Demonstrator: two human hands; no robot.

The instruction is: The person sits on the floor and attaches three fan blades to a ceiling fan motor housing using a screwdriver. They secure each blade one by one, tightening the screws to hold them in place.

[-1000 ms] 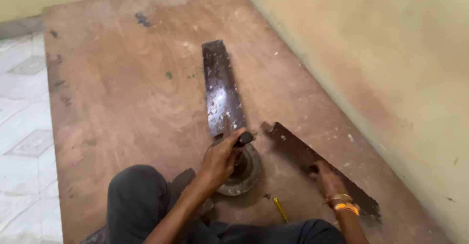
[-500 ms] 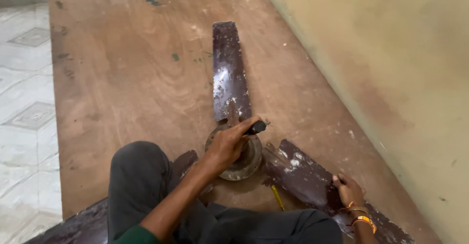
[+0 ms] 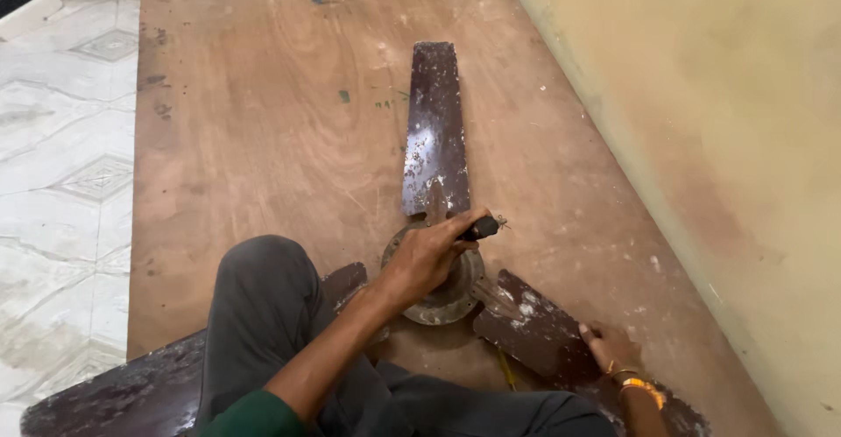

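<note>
- I am counting three dark brown, paint-flecked metal fan blades around one round, rusty metal fan hub, all lying flat on the brown plywood board.
- The far blade is pointing straight away from me, its long axis running up the board from the hub, nearly parallel to the yellowish wall on my right.
- The right blade is pointing toward my lower right, its outer end passing under my wrist.
- The left blade is pointing toward my lower left, partly hidden under my grey-trousered knee, its tip reaching past the board's edge over the pale tiled floor.
- My left hand is resting on top of the hub, fingers curled tight around one black tool handle; the tool's tip is hidden.
- My right hand, with orange bangles on the wrist, is pressing down on the right blade; fingers are lying flat, close together.
- One thin yellow rod is lying just beside the hub, near my leg.
</note>
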